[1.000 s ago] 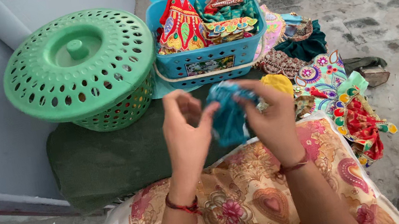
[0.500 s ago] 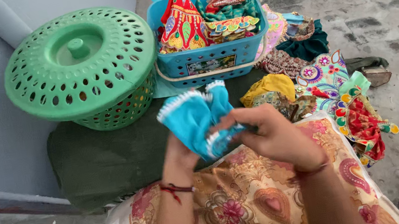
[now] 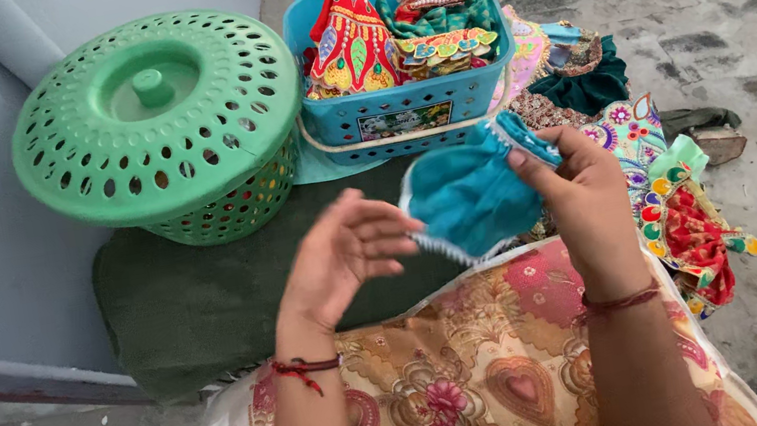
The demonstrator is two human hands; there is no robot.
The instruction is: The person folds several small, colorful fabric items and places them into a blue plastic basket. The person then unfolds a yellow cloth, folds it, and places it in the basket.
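Teal cloth piece [image 3: 475, 193] with white beaded trim sits pinched in the right hand [image 3: 588, 195] over the lap, while the left hand [image 3: 345, 259] is open, fingertips touching its edge. Behind: dark green mat [image 3: 201, 307], green basket [image 3: 157, 121], blue basket [image 3: 408, 112] stuffed with bright fabrics.

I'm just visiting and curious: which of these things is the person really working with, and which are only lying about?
In hand:
- teal cloth piece, pinched by the right hand
- left hand, open, fingertips at the cloth's edge

Lying about:
- green lidded basket
- blue basket of decorated cloths
- embroidered pieces on the ground
- dark green mat
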